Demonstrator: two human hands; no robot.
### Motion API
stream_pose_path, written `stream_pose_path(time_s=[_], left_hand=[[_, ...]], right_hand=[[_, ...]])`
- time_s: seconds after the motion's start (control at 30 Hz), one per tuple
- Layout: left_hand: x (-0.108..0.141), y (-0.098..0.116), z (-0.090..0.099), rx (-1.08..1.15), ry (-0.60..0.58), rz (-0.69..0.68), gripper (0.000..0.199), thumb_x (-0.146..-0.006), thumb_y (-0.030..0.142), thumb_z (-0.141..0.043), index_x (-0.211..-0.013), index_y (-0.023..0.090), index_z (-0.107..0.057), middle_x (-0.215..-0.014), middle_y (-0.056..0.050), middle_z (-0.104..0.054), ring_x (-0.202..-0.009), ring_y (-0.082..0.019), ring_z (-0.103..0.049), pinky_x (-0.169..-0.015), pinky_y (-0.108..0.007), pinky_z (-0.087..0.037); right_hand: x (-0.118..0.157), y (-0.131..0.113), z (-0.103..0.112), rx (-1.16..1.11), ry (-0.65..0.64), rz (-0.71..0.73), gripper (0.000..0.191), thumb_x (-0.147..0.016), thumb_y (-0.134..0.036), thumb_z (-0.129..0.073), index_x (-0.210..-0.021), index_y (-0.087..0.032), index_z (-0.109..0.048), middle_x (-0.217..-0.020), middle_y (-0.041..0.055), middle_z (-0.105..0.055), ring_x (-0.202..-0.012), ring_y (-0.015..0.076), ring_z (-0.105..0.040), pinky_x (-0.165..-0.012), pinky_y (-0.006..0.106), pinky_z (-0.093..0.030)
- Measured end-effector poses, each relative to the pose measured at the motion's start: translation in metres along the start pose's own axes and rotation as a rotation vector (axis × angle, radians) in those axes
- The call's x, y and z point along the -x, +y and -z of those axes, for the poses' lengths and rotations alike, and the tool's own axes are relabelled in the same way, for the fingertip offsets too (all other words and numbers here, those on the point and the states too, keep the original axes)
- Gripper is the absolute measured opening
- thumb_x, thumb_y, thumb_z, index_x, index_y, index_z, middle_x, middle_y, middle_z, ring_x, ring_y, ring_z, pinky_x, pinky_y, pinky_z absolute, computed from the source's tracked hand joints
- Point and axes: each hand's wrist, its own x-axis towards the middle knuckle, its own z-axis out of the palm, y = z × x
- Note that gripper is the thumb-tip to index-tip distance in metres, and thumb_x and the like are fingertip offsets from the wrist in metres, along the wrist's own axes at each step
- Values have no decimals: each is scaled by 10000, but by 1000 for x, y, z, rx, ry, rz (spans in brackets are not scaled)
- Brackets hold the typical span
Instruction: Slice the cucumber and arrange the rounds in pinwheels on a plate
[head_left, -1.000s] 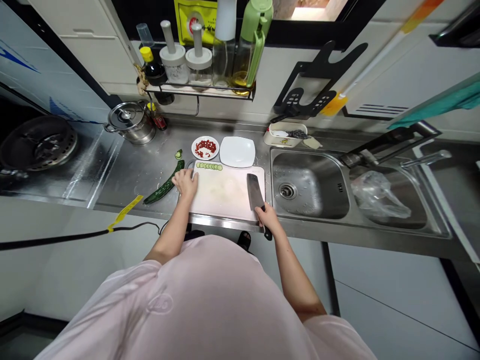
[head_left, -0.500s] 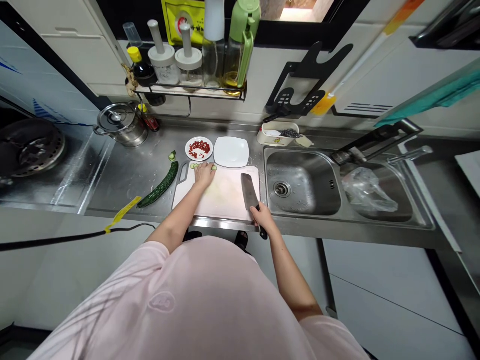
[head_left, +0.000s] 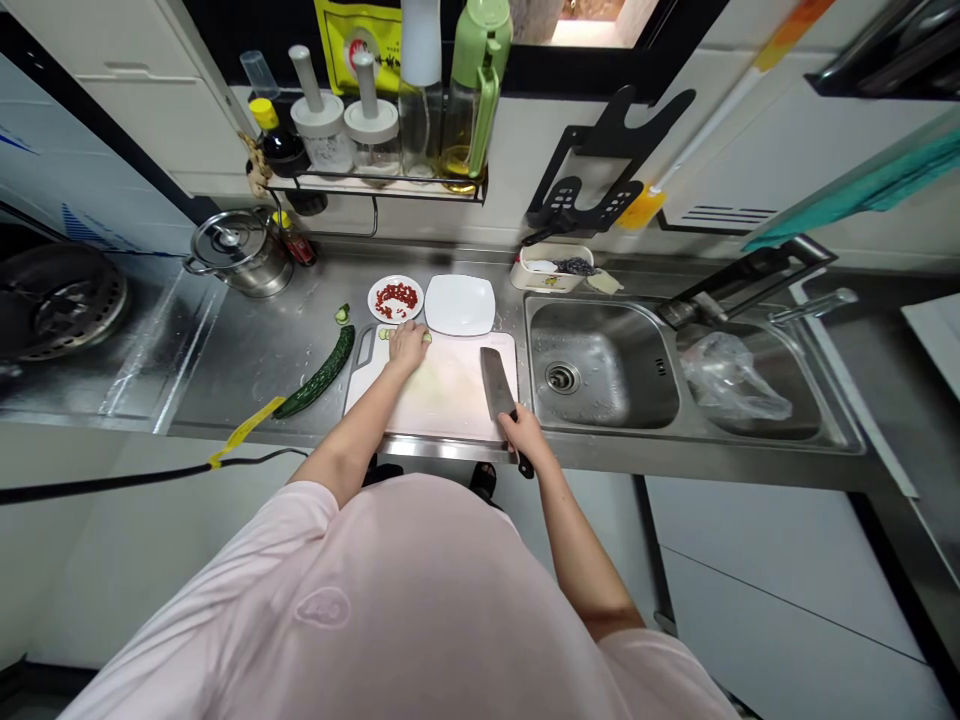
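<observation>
The left hand (head_left: 409, 345) has shifted from the left edge of the white cutting board (head_left: 442, 395) and lies open on the cucumber slices (head_left: 384, 334). The right hand (head_left: 525, 437) grips the cleaver (head_left: 495, 385) upright on the board; the cut cucumber (head_left: 319, 372) lies on the counter (head_left: 225, 350).

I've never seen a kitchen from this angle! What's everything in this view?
cleaver: 1, steel with black handle, blade on the board
cutting board: 1, white, on the steel counter
cucumber: 1, dark green, left of the board
cucumber slices: several, pale green, at the board's far edge
small plate: 1, white, holding chopped chili, red
square plate: 1, white, beyond the board
pot: 1, steel, lidded, on the counter's far left
sink: 1, steel, double, right of the board
plastic bag: 1, clear, in the right basin
bottles: several, on the wall rack
left hand: 1, on the slices
right hand: 1, gripping the cleaver
</observation>
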Motion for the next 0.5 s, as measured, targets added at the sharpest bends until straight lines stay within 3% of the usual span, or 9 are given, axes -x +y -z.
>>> stream_pose_path(time_s=[0.2,0.4,0.5], left_hand=[[12,-2,0,140,-35,73,218,-846,234,-489,-974,233,-665,-959,-55,-691,-956,-227,-593,-884,-355,-381],[39,-29,-1,325,-8,248,204,-803,273,-535,-956,227,-662,-886,-9,-705,-837,-158,-622,-746,-258,-426],[48,-41,-2,352,33,279,194,-788,276,-541,-929,226,-665,-839,-4,-701,-810,-157,-621,-727,-258,-430]], right_hand=[[2,0,-1,35,28,17,170,-803,-329,-428,-865,-200,-518,-422,-91,-473,-329,120,-487,-432,201,-383],[4,-4,1,127,39,47,186,-821,-326,-422,-868,-194,-543,-456,-78,-473,-361,115,-471,-463,204,-356],[5,-13,1,268,54,71,189,-841,-314,-418,-866,-191,-559,-568,-29,-558,-459,123,-514,-502,208,-337]])
